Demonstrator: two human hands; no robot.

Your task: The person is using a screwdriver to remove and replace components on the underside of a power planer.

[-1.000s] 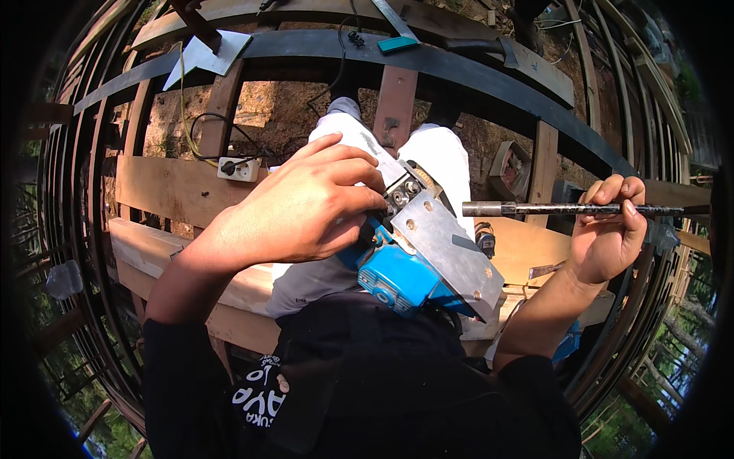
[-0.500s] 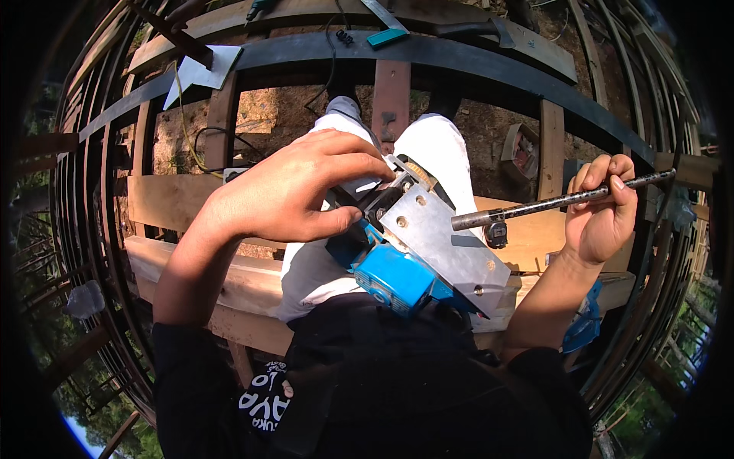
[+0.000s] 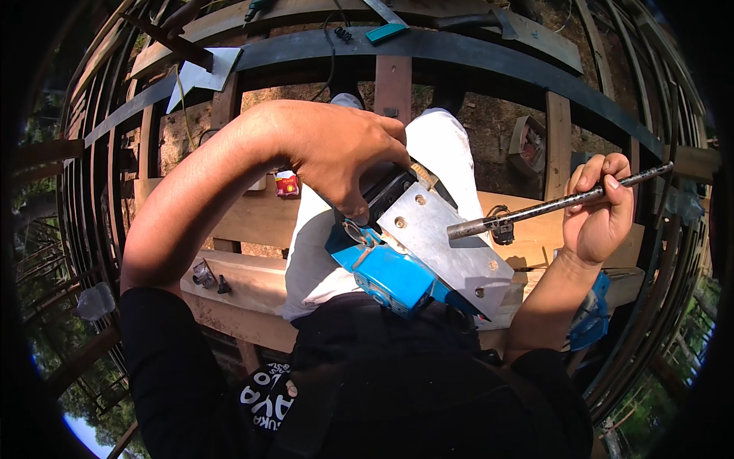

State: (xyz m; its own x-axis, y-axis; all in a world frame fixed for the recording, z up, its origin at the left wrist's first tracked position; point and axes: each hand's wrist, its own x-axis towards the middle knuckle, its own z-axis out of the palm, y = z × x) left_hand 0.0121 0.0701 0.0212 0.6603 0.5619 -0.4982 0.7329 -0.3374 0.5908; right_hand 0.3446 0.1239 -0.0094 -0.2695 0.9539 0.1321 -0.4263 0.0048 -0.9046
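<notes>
A blue electric planer (image 3: 394, 281) lies upside down across my lap, its flat metal sole plate (image 3: 459, 252) facing up. My left hand (image 3: 348, 157) grips the planer's far left end, near the dark cutter area, with the thumb by the blue housing and fingers curled over; part of their tips is hidden. In my right hand (image 3: 600, 206) is a dark metal rod (image 3: 535, 212) with a thicker tubular end, held between thumb and curled fingers. That thick end hangs over the sole plate; whether it touches cannot be told.
Wooden planks and dark beams surround me. A small red box (image 3: 287, 183) and dark fittings (image 3: 222, 285) sit on planks at left. Farther off lie a teal-handled square (image 3: 386, 33), a white angular sheet (image 3: 200, 79) and an open carton (image 3: 527, 147). A blue bag (image 3: 590, 310) is at right.
My left hand has moved right and curled down over the planer's end, with its elbow swung outward. The right hand and rod have barely moved. The red box and fittings have come into sight.
</notes>
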